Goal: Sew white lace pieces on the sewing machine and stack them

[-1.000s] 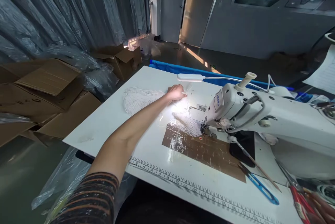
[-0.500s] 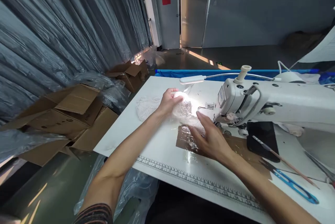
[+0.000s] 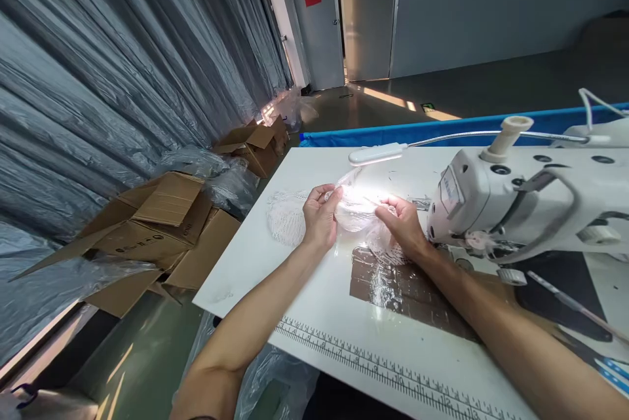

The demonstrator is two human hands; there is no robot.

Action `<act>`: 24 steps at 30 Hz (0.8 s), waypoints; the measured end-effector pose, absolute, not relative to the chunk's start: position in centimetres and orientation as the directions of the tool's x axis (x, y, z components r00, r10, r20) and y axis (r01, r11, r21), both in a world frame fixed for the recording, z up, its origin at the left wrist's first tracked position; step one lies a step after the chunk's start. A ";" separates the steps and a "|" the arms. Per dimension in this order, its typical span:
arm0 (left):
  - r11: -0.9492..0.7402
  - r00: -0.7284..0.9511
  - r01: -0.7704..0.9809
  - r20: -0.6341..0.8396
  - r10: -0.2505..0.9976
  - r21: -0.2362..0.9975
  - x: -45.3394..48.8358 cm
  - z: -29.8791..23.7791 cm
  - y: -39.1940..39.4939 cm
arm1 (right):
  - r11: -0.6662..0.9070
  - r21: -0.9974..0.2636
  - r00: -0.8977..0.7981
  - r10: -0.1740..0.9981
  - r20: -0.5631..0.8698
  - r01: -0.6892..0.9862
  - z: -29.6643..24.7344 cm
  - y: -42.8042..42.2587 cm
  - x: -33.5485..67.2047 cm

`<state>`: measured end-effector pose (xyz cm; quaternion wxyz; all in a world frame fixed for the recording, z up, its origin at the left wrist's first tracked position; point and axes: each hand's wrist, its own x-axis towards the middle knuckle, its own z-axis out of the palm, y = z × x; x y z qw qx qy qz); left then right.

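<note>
Under lamp (image 3: 376, 154), hands (image 3: 322, 213) (image 3: 403, 223) pinch mesh (image 3: 286, 220); machine label (image 3: 449, 188) blurred.

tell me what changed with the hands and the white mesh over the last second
The right hand came in from the right and took hold of the white mesh under the lamp. The left hand, earlier stretched out over the mesh, drew back a little and now pinches it, so the mesh is gathered between both hands. The sewing machine, table and cardboard boxes stayed put.
</note>
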<state>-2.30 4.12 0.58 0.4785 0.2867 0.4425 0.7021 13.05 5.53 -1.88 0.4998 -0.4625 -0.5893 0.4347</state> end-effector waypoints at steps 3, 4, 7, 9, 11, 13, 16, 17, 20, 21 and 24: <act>-0.101 -0.348 -0.417 -0.056 0.936 0.903 -2.4 0.6 3.9 | 0.192 -0.976 -0.063 0.981 0.186 0.103 -2.0 6.1 13.3; -0.086 -0.336 -0.414 -0.064 0.940 0.906 -2.4 0.6 3.9 | 0.192 -0.976 -0.065 0.980 0.186 0.099 -2.1 6.1 13.3; -0.062 -0.318 -0.401 -0.076 0.945 0.914 -2.6 0.3 3.9 | 0.197 -0.977 -0.080 0.978 0.191 0.079 -2.5 6.2 13.2; -0.064 -0.333 -0.402 -0.080 0.940 0.913 -2.8 -0.1 4.1 | 0.211 -0.974 -0.073 0.976 0.205 0.082 -2.9 6.3 13.2; -0.078 -0.359 -0.411 -0.082 0.930 0.908 -2.9 -0.3 4.3 | 0.227 -0.969 -0.060 0.973 0.222 0.101 -3.3 6.5 13.2; -0.085 -0.370 -0.419 -0.085 0.925 0.904 -3.1 -0.5 4.4 | 0.229 -0.966 -0.045 0.973 0.225 0.118 -3.6 6.7 13.2; -0.092 -0.372 -0.419 -0.079 0.925 0.903 -3.2 -0.7 4.4 | 0.214 -0.970 -0.036 0.977 0.211 0.120 -3.9 6.9 13.1; -0.098 -0.377 -0.414 -0.072 0.923 0.905 -3.2 -0.7 4.4 | 0.211 -0.970 -0.038 0.977 0.208 0.119 -3.9 6.9 13.1; -0.122 -0.393 -0.393 -0.046 0.918 0.911 -3.2 -0.6 4.3 | 0.203 -0.971 -0.039 0.979 0.199 0.124 -3.7 6.8 13.1; -0.131 -0.397 -0.386 -0.036 0.917 0.913 -3.2 -0.6 4.3 | 0.197 -0.972 -0.039 0.980 0.194 0.128 -3.6 6.7 13.2; -0.134 -0.396 -0.348 -0.016 0.918 0.928 -3.3 -0.6 4.2 | 0.180 -0.973 -0.039 0.984 0.177 0.146 -3.3 6.5 13.3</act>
